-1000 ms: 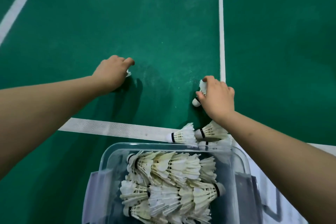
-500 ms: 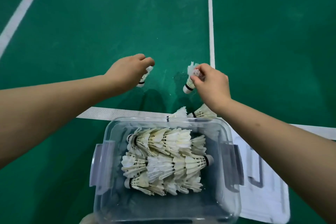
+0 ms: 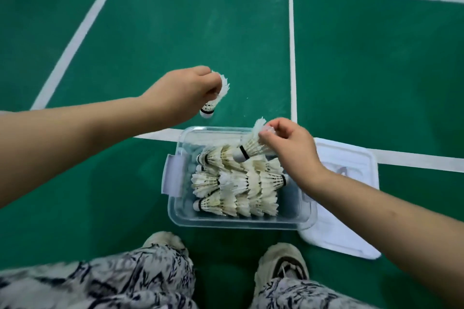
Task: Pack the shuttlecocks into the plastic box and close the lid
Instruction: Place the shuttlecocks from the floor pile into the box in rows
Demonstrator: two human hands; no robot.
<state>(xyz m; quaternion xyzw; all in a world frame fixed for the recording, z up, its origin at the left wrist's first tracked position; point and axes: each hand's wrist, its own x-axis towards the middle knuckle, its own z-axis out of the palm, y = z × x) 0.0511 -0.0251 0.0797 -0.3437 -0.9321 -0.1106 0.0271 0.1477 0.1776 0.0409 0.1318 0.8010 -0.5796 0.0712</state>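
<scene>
Carried in from court since earlier: two white feathered shuttlecocks, one (image 3: pixel 216 94) pinched by left hand (image 3: pixel 184 91) short of the clear plastic box (image 3: pixel 241 222), one (image 3: pixel 252 147) pinched by right hand (image 3: pixel 288 147) over its stacked rows for nesting.

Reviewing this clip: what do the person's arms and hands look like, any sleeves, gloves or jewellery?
Both forearms are bare to the frame edge, no sleeves showing. The left hand and right hand wear no gloves, and no rings, watch or wristbands are visible.
</scene>
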